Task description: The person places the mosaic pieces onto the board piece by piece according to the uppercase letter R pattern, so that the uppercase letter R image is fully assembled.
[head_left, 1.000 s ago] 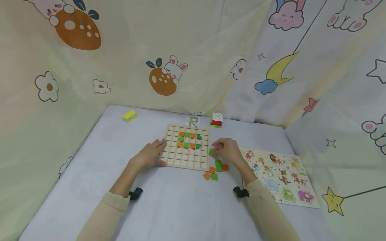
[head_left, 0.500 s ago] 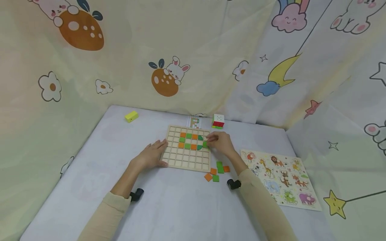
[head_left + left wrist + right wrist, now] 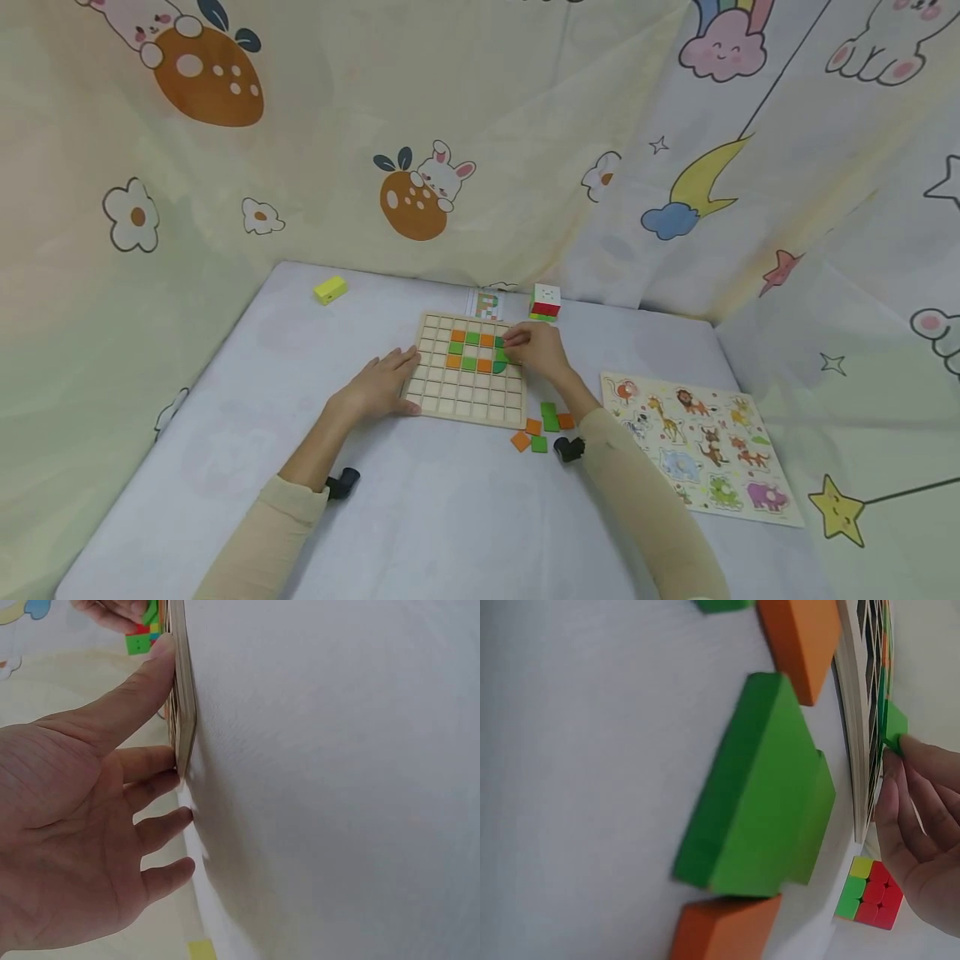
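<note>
A wooden grid board [image 3: 457, 400] lies on the white table. Orange and green square tiles [image 3: 468, 363] and dark green rounded pieces [image 3: 499, 367] sit in its cells. My left hand [image 3: 378, 385] rests against the board's left side, fingers spread; in the left wrist view its thumb [image 3: 131, 701] touches the board edge. Over the board's right part, my right hand [image 3: 542, 350] pinches a green square tile [image 3: 895, 724] between thumb and fingertips. That tile is tilted at the rounded pieces; the fingers partly cover the upper one.
Loose green [image 3: 551, 417] and orange tiles [image 3: 521, 442] lie off the board's near right corner. Behind the board are a pattern card [image 3: 489, 305] and a puzzle cube [image 3: 546, 302]. An animal puzzle board [image 3: 697, 450] lies at right, a yellow block [image 3: 330, 290] at back left.
My right hand has carried the green tile from beside the board's right edge leftward over the board to the rounded pieces. The left hand has stayed at the board's left side.
</note>
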`<state>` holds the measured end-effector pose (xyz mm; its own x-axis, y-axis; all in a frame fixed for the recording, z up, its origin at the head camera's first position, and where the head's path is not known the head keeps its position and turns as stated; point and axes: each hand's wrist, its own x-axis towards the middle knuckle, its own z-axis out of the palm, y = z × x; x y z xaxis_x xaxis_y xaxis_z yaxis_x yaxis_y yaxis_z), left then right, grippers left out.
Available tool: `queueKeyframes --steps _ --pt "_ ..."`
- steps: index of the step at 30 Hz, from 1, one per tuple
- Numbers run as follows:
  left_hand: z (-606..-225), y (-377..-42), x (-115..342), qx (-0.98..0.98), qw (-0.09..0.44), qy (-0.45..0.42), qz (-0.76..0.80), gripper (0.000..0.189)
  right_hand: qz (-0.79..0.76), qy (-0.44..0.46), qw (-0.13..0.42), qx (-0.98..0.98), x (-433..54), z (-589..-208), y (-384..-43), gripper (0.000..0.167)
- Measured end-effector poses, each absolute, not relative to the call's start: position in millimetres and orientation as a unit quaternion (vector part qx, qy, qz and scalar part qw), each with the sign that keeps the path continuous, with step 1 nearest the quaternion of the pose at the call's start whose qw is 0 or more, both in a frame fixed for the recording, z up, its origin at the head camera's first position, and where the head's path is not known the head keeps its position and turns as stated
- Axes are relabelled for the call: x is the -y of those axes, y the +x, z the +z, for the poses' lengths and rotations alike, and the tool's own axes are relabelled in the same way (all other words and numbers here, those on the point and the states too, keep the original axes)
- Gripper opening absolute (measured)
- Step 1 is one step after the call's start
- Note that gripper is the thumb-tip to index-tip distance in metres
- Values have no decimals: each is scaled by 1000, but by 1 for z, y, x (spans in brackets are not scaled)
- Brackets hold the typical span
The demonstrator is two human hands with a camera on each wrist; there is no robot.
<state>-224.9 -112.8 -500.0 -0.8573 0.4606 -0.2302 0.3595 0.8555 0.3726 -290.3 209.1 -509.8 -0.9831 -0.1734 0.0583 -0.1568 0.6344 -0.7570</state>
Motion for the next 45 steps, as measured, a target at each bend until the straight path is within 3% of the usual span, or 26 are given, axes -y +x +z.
queueKeyframes --steps 24,45 --pt "-500 -225 111 -951 154 213 162 100 -372 -69 -2 -926 -201 -507 -286 15" --pt "-507 -229 114 -949 159 215 167 104 -357 -66 21 -931 -229 -484 -236 22"
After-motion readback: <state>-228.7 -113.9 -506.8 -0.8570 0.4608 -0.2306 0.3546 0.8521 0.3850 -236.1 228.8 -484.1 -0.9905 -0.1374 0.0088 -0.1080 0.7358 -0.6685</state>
